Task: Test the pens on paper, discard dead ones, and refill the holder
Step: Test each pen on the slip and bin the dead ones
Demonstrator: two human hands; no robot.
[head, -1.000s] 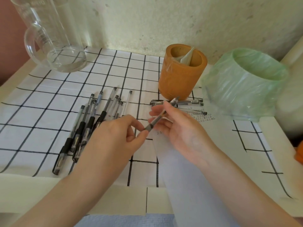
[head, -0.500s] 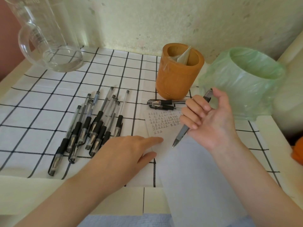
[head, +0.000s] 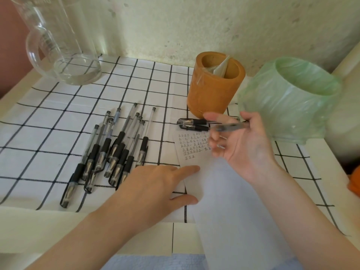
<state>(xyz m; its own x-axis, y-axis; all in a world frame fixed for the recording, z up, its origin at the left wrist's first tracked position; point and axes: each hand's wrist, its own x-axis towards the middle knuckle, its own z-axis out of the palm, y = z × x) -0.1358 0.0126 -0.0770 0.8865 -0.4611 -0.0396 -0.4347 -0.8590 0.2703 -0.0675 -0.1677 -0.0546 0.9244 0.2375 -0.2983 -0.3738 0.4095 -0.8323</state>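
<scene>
Plastic pen (head: 229, 126) lying across the right hand (head: 239, 145) – light, stiff, probably slick.
The thumb pins its blurred barrel on loosely spread fingers, above the paper (head: 194, 166) and near the orange holder (head: 214, 94). The left hand (head: 155, 184) presses the thin sheet flat with straight fingers. A pinch at the grip sleeve would suit best — a smooth barrel may roll.

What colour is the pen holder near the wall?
The pen holder is orange-brown; it shows best in the head view.
</scene>
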